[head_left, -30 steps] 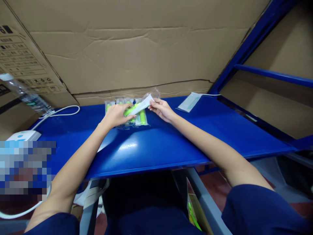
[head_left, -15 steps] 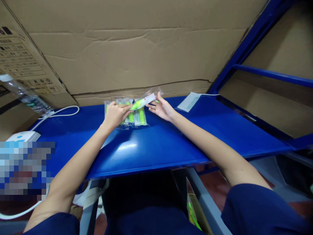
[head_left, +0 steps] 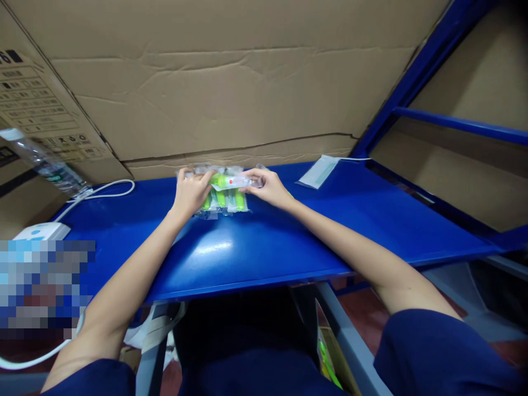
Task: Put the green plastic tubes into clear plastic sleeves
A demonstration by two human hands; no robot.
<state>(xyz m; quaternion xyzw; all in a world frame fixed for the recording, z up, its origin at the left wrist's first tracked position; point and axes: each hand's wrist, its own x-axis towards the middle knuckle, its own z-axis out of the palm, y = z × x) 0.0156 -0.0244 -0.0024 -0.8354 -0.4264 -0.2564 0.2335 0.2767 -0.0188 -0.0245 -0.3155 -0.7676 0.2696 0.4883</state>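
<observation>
A clear plastic packet with a green item and a small red dot [head_left: 233, 181] is stretched level between my two hands. My left hand [head_left: 192, 191] closes on its green end, fingers bent over it. At the other end, my right hand [head_left: 268, 187] pinches the clear part between thumb and fingers. Beneath the held packet, a row of several similar packets with green items [head_left: 238, 200] lies on the blue table [head_left: 256, 247]. The left fingers cover part of that row, and the exact kind of green item cannot be made out.
A flat pale packet [head_left: 318, 171] lies at the back right of the table. On the left are a clear plastic bottle [head_left: 49, 165], a white power strip [head_left: 43, 232] and a looped white cable [head_left: 113, 187]. Cardboard [head_left: 231, 99] walls the back; a blue frame bar [head_left: 457, 124] crosses the right.
The held packet has gone from slanting to level and lies lower, over the row. My right hand's spread fingers have closed on its clear end.
</observation>
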